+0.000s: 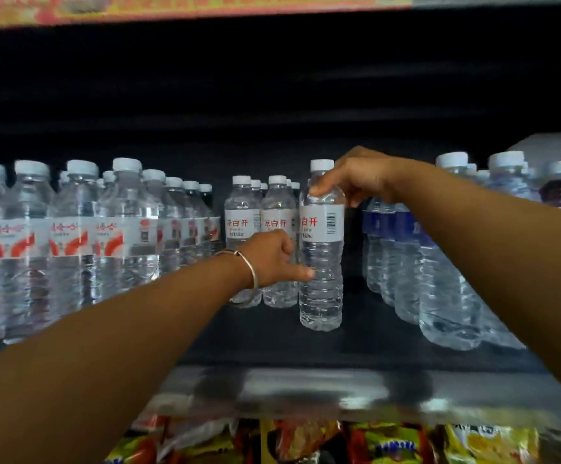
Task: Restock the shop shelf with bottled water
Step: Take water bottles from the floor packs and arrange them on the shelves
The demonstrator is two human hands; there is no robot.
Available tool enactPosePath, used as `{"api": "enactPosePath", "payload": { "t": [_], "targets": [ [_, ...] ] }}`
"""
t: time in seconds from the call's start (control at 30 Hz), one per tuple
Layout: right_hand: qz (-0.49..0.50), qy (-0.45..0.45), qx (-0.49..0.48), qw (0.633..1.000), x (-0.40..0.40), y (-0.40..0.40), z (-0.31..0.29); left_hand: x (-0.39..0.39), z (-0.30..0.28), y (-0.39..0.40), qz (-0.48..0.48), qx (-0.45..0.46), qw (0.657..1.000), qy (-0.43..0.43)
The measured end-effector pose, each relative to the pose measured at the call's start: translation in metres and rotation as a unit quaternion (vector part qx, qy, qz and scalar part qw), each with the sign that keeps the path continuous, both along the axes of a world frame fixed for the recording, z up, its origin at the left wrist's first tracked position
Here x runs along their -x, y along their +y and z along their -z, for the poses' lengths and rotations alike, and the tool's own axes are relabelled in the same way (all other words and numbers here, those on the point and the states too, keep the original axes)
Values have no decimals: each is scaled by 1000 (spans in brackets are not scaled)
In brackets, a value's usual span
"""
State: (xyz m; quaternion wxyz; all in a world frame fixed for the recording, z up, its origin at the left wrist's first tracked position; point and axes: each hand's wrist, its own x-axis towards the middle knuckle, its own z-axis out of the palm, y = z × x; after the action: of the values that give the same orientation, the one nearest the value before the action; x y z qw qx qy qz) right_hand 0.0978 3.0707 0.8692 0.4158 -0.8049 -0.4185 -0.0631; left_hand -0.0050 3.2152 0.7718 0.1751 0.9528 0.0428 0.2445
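A clear water bottle (321,249) with a white cap and a white label with red characters stands upright on the dark shelf (272,333), in front of the right row of matching bottles (277,229). My right hand (356,177) comes from above and pinches its shoulder just below the cap. My left hand (272,257), a metal bangle on the wrist, is loosely curled, its thumb touching the bottle's lower body from the left.
Rows of red-and-white labelled bottles (71,229) fill the shelf's left. Blue-labelled bottles (406,249) line the right, with a dark gap between them and the held bottle. Snack packets (306,440) lie on the shelf below the metal edge (306,390).
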Motion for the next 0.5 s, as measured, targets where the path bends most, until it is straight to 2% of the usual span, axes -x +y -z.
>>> {"api": "enactPosePath", "payload": {
  "t": [0.23,0.5],
  "targets": [
    [-30,54,32,998,-24,9,-1,-32,13,-10,-41,21,999,23],
    [-14,83,37,996,-25,6,8,-56,18,-19,-88,19,996,-8]
  ]
}}
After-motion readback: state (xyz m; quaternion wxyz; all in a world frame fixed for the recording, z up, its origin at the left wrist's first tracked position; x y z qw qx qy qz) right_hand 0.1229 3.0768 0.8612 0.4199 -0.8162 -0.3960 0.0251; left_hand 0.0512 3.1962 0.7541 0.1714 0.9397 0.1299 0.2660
